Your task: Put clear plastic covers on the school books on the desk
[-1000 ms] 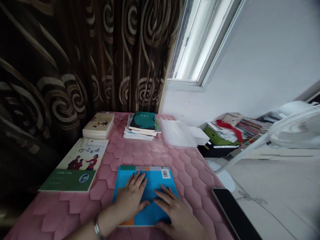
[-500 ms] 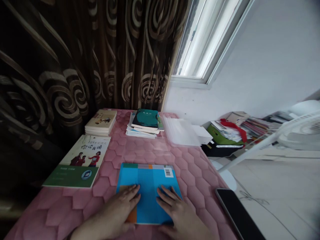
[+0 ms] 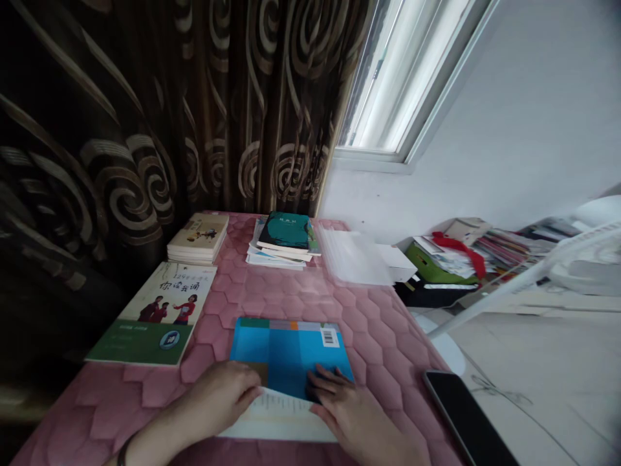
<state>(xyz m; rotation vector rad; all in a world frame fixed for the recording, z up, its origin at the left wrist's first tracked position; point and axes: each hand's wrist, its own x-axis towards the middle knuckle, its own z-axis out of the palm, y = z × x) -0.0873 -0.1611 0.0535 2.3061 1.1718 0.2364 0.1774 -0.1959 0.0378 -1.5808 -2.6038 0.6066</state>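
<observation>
A book with a blue back cover lies in front of me, a barcode at its far right corner. Its near cover edge is raised, and a pale printed page shows underneath. My left hand pinches the lifted cover near its left side, fingers curled. My right hand rests on the cover's right part with fingers stretched out, its thumb near the raised edge. Left of them lies a green and white book with three cartoon figures.
A stack of beige books and a pile topped by a teal book stand at the back. Clear plastic sheets lie at the back right. A phone is at the right edge of the pink padded surface; a white fan stands beyond.
The cover's near edge has come up, baring a page. My left hand has gone from flat on the cover to pinching its edge; my right hand stays on the cover.
</observation>
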